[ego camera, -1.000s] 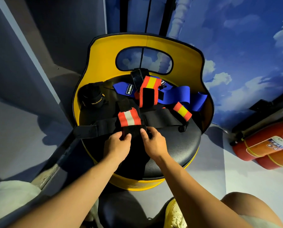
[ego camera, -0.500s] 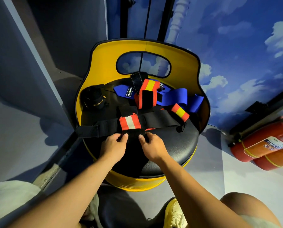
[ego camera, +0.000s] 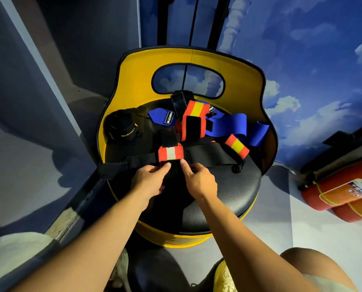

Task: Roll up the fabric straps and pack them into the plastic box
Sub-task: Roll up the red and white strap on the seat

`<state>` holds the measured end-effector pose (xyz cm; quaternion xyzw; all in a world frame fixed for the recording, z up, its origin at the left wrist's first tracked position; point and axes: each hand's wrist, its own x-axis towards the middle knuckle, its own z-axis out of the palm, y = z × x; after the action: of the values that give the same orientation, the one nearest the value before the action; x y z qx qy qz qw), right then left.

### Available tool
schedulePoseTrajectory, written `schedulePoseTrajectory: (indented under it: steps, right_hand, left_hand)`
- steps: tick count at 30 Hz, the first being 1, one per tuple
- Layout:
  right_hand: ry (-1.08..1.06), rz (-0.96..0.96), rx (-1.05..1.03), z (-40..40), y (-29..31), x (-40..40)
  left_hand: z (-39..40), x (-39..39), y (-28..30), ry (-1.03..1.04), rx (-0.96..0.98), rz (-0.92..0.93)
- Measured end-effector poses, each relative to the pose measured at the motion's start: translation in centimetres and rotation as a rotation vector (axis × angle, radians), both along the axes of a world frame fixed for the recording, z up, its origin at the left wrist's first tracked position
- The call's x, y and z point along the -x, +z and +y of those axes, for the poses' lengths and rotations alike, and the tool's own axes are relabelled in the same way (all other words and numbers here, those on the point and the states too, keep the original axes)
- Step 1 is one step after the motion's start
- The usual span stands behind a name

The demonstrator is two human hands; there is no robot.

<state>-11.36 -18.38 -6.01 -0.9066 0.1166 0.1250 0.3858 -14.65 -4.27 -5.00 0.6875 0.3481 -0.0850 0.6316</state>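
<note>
Red-and-white webbing marked the strap (ego camera: pixel 170 153) being worked, its black tail running back toward the person under both hands. The left hand (ego camera: pixel 149 179) and right hand (ego camera: pixel 199 179) each pinched that dark tail between thumb and fingertips, just below the striped band. It looked soft, light and limp, likely to unroll unless held taut, so the free end under the thumbs seemed the sensible place to begin a roll.

Crossing just beyond the grip lay a long black strap (ego camera: pixel 209 157). Farther out sat a red-and-yellow roll (ego camera: pixel 193 121), blue straps (ego camera: pixel 234 125), another red-and-yellow piece (ego camera: pixel 236 145) to the right, and a rolled black strap (ego camera: pixel 123 128) to the left.

All rested on a black padded seat (ego camera: pixel 228 194) with a yellow backrest (ego camera: pixel 239 81). 2 red extinguishers (ego camera: pixel 344 192) lay on the floor at far right, before a cloud-painted wall (ego camera: pixel 302 49). No plastic box was visible.
</note>
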Motion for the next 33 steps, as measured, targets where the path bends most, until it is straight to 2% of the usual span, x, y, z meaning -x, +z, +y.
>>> schedulePoseTrajectory:
  steps: [2, 4, 7, 12, 22, 29, 33]
  right_hand:
    - [-0.039, 0.047, -0.097, 0.2, 0.1, -0.2]
    - [-0.121, 0.103, -0.314, 0.1, 0.0, -0.5]
    - [-0.199, 0.223, -0.603, -0.7, 0.6, -0.4]
    - [-0.164, 0.307, -0.819, -2.3, 3.2, 0.4]
    - [0.077, 0.156, -0.853, -4.7, 10.3, -0.8]
    - [0.090, 0.107, -0.805, -5.5, 9.6, -2.0]
    - [0.112, 0.113, -0.756, -5.4, 8.3, -2.8]
  left_hand:
    - [0.2, -0.2, 0.7, 0.056, 0.238, 0.032]
    - [0.3, -0.2, 1.4, 0.082, 0.357, 0.044]
    - [0.7, 0.2, 2.0, 0.039, 0.441, 0.084]
    - [1.1, 0.9, 4.3, -0.046, 0.517, 0.057]
    - [0.8, -1.1, 10.0, -0.308, 0.331, -0.171]
    - [0.6, -2.3, 9.2, -0.347, 0.341, -0.134]
    - [0.2, -2.9, 8.0, -0.267, 0.408, -0.196]
